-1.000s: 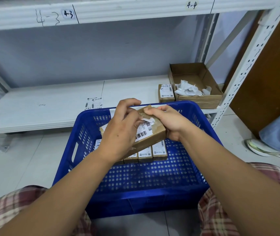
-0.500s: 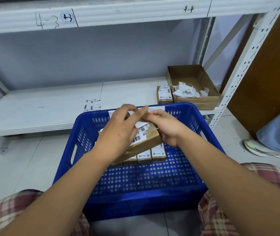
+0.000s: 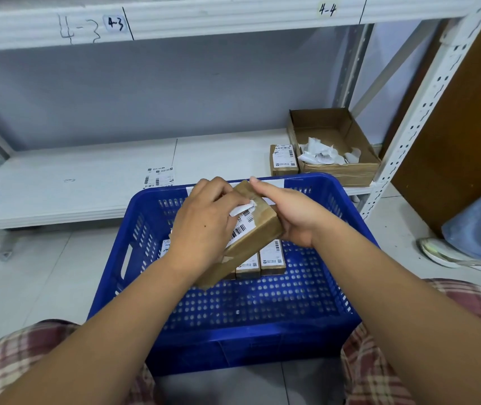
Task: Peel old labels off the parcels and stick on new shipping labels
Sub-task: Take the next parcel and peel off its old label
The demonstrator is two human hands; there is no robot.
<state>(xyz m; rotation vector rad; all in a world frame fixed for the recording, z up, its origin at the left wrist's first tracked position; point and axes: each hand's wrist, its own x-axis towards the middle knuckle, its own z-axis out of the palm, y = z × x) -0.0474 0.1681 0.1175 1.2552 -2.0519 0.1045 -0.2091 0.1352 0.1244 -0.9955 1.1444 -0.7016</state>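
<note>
Nearest, plaid-clad knees flank a blue crate [image 3: 110, 258] standing on the floor. Above the crate both hands hold a brown parcel [image 3: 262, 229] tilted, its far end raised. The left hand [image 3: 204, 226] lies over the parcel's top, and its fingers pinch the curled-up white corner of the old label [image 3: 243, 228], whose barcoded part is still stuck to the parcel. The right hand [image 3: 288, 217] grips the parcel's right end, fingers wrapped around the far edge. Under it, a row of labelled parcels [image 3: 272, 258] lies on the crate floor. Beyond, on the low white shelf [image 3: 58, 185], lie a loose label sheet [image 3: 159, 178], a single labelled parcel [image 3: 284, 159] and, touching it, an open cardboard box [image 3: 344, 173] holding crumpled white label scraps [image 3: 318, 153].
</note>
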